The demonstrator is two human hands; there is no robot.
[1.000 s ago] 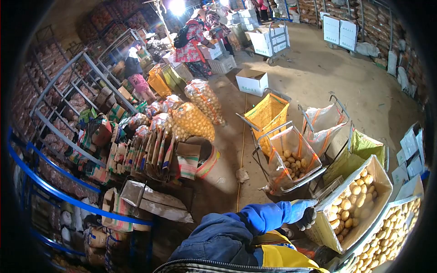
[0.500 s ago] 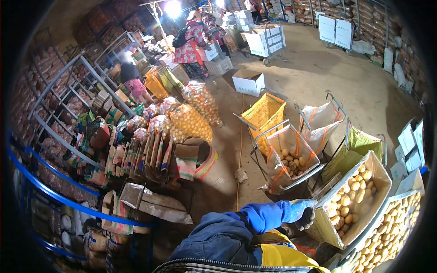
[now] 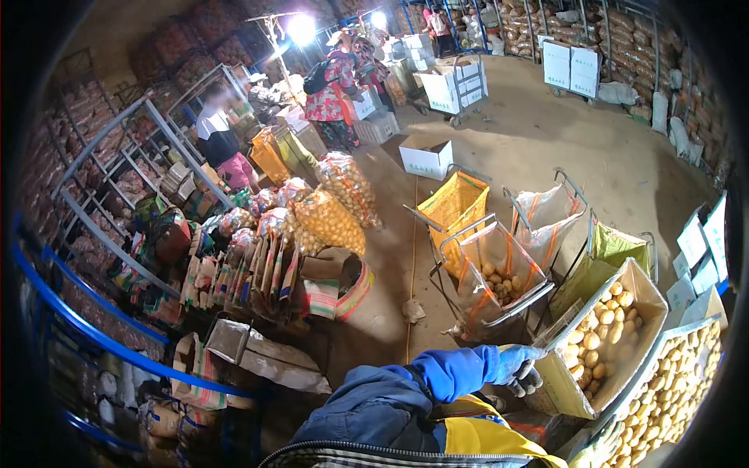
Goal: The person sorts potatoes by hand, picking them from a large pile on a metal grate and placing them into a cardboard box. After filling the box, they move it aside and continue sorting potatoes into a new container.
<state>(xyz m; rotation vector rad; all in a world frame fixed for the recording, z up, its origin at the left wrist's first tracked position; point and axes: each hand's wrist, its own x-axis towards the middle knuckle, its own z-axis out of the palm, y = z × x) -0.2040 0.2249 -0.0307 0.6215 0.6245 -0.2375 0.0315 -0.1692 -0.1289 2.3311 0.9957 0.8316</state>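
My left hand (image 3: 519, 370), in a grey-blue glove with a blue sleeve, is beside the left wall of a cardboard box (image 3: 552, 381). Its fingers are apart and slightly bent, with nothing seen in them. Potatoes (image 3: 591, 343) partly fill the tilted box. At the lower right, what looks like my gloved right hand (image 3: 608, 443) is at the edge of a large heap of potatoes (image 3: 667, 390); its fingers are not clear.
Beyond the box stand framed sacks: a clear one (image 3: 503, 269) with potatoes, a yellow one (image 3: 456, 201) and a green one (image 3: 616, 248). Full net bags (image 3: 331, 222) and folded cardboard (image 3: 242, 273) lie left. A blue rail (image 3: 117, 347) curves nearby. Other people (image 3: 331, 90) stand farther back.
My left hand has turned and its fingers now hang lower beside the box. A glove now shows more plainly by the potato heap. The person at the back left has straightened up.
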